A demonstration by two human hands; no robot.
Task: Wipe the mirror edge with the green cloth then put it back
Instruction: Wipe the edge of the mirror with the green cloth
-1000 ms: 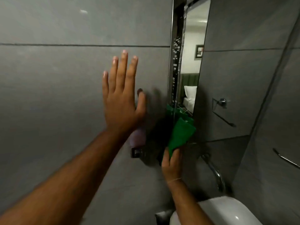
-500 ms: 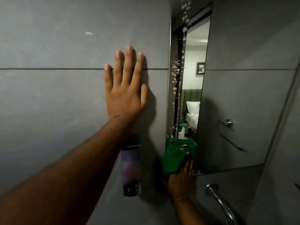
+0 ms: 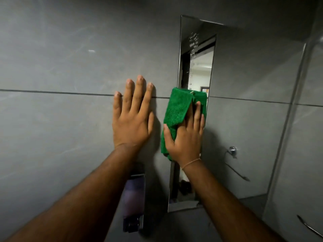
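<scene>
Cloth pressed to the mirror's left edge

At the centre of the frame the right hand (image 3: 185, 137) flattens the green cloth (image 3: 176, 116) against the mirror (image 3: 197, 67), fingers (image 3: 197, 116) spread over it, thumb hooked round its left side. The left hand (image 3: 132, 119) lies open and empty on the grey wall (image 3: 61, 128) just beside

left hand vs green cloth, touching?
Apart. The head view shows bare grey wall between the left hand, flat on the tile, and the green cloth.
</scene>
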